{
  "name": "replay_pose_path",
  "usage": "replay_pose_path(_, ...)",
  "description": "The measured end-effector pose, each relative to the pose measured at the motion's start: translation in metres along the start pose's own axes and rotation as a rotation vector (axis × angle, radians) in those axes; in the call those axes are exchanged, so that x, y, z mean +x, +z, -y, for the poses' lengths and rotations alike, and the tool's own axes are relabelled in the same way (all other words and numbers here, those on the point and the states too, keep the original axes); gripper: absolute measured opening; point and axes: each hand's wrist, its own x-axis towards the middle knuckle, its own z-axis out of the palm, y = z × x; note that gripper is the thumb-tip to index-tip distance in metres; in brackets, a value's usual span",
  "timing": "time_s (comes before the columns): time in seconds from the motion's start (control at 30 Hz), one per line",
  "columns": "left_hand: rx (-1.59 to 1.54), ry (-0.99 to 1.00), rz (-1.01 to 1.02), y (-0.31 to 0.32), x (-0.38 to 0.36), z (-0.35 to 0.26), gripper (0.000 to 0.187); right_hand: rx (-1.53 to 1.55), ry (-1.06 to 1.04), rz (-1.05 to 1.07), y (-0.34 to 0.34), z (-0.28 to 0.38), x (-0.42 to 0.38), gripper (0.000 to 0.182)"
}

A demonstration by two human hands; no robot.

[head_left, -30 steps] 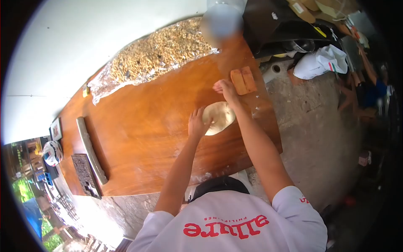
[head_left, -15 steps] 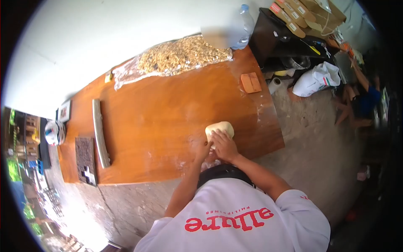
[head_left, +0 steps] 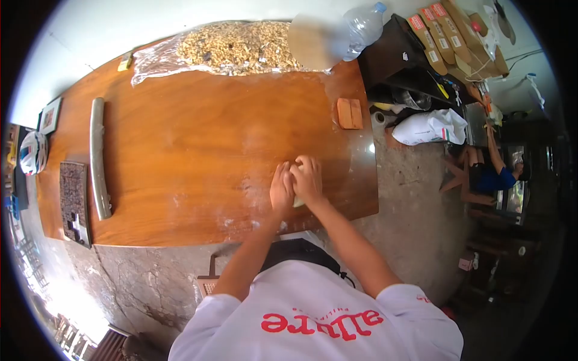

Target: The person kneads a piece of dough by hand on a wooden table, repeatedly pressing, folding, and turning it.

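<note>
A lump of pale dough [head_left: 297, 202] rests on the wooden table near its front edge, mostly hidden under my two hands. My left hand [head_left: 281, 187] presses on the dough's left side, its fingers together and pointing away from me. My right hand [head_left: 307, 179] covers the top and right side, fingers bent over the dough. The hands touch each other at the thumbs. Faint whitish smears mark the brown tabletop [head_left: 198, 138] around them.
A long grey bar [head_left: 99, 159] and a dark textured panel [head_left: 73, 201] lie left. Along the back is a plastic bag of grainy material [head_left: 235, 48]. An orange block [head_left: 350, 114] sits near the right edge. A person in blue [head_left: 495, 178] is at far right.
The dough has come nearer to me and is now largely covered, where before its far part showed. Both hands have closed in around it. The camera view has shifted.
</note>
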Motion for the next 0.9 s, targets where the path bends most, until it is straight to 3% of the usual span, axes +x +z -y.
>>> replay_pose_path(0.03,0.180,0.150,-0.104,0.008,-0.015,0.008,0.056,0.090,-0.039,-0.194,0.005,-0.001,-0.017,0.029)
replay_pose_path(0.07,0.362,0.286,-0.200,0.015,-0.030,0.017,0.058,0.097,-0.018,-0.163,0.011,-0.003,-0.034,0.029)
replay_pose_path(0.13,0.444,0.268,-0.140,0.015,-0.030,0.016,0.058,0.046,-0.002,-0.165,0.025,-0.011,-0.042,0.042)
replay_pose_path(0.23,0.605,0.241,-0.061,0.011,0.007,0.007,0.058,-0.062,0.029,-0.101,0.041,-0.034,-0.004,0.046)
replay_pose_path(0.3,0.704,0.240,-0.143,0.016,0.047,0.005,0.060,-0.043,0.068,-0.051,0.043,-0.047,0.037,0.044)
replay_pose_path(0.5,0.689,0.192,-0.280,0.031,0.121,-0.019,0.057,0.115,-0.031,-0.234,0.049,-0.086,0.117,0.036)
replay_pose_path(0.57,0.698,0.212,-0.326,0.032,0.130,-0.017,0.055,0.234,0.042,-0.017,0.045,-0.089,0.133,0.032)
replay_pose_path(0.63,0.702,0.238,-0.360,0.032,0.122,-0.021,0.053,0.215,-0.042,-0.122,0.039,-0.095,0.139,0.025)
replay_pose_path(0.7,0.541,0.065,-0.294,0.033,0.101,-0.027,0.044,0.919,0.180,-0.059,0.046,-0.112,0.136,0.019)
replay_pose_path(0.73,0.607,0.170,-0.370,0.035,0.091,-0.023,0.036,0.988,0.295,-0.214,0.041,-0.116,0.133,0.019)
replay_pose_path(0.77,0.605,0.190,-0.378,0.037,0.082,-0.018,0.036,0.988,0.279,-0.230,0.036,-0.118,0.125,0.019)
replay_pose_path(0.83,0.569,0.032,-0.412,0.036,0.055,-0.018,0.035,0.665,0.338,-0.392,0.048,-0.127,0.098,0.020)
replay_pose_path(0.87,0.557,0.051,-0.438,0.036,0.041,-0.013,0.038,0.462,0.065,-0.261,0.046,-0.123,0.079,0.022)
replay_pose_path(0.9,0.551,0.081,-0.445,0.029,0.032,-0.013,0.038,0.487,0.156,-0.242,0.049,-0.097,0.061,0.023)
